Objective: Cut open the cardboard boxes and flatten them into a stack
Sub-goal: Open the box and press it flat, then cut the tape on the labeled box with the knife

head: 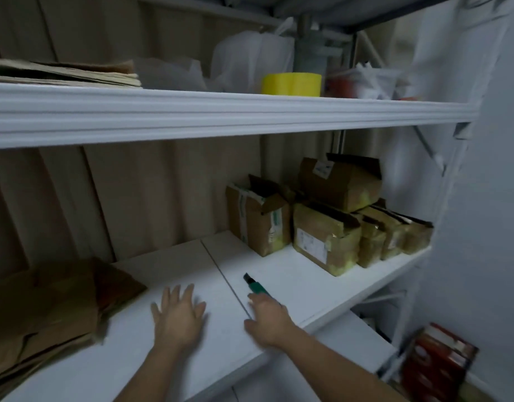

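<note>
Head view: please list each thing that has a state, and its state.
left hand: open, flat on the shelf
right hand: holds the green cutter
box with flaps: top open, upright
taped boxes: closed, unflattened
flattened cardboard: lying flat in a stack

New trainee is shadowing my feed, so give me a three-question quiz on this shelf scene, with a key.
1. True or false: the right hand is at the green utility knife.
2. Where does the flattened cardboard stack lie: A) left end of the middle shelf, B) right end, C) floor?
3. What yellow item sits on the upper shelf?

Key
1. True; its fingers reach the handle, though whether they grip it is unclear.
2. A; the uncut cardboard boxes stand at the right end.
3. A yellow tape roll.

The left hand rests flat, fingers spread.
</note>
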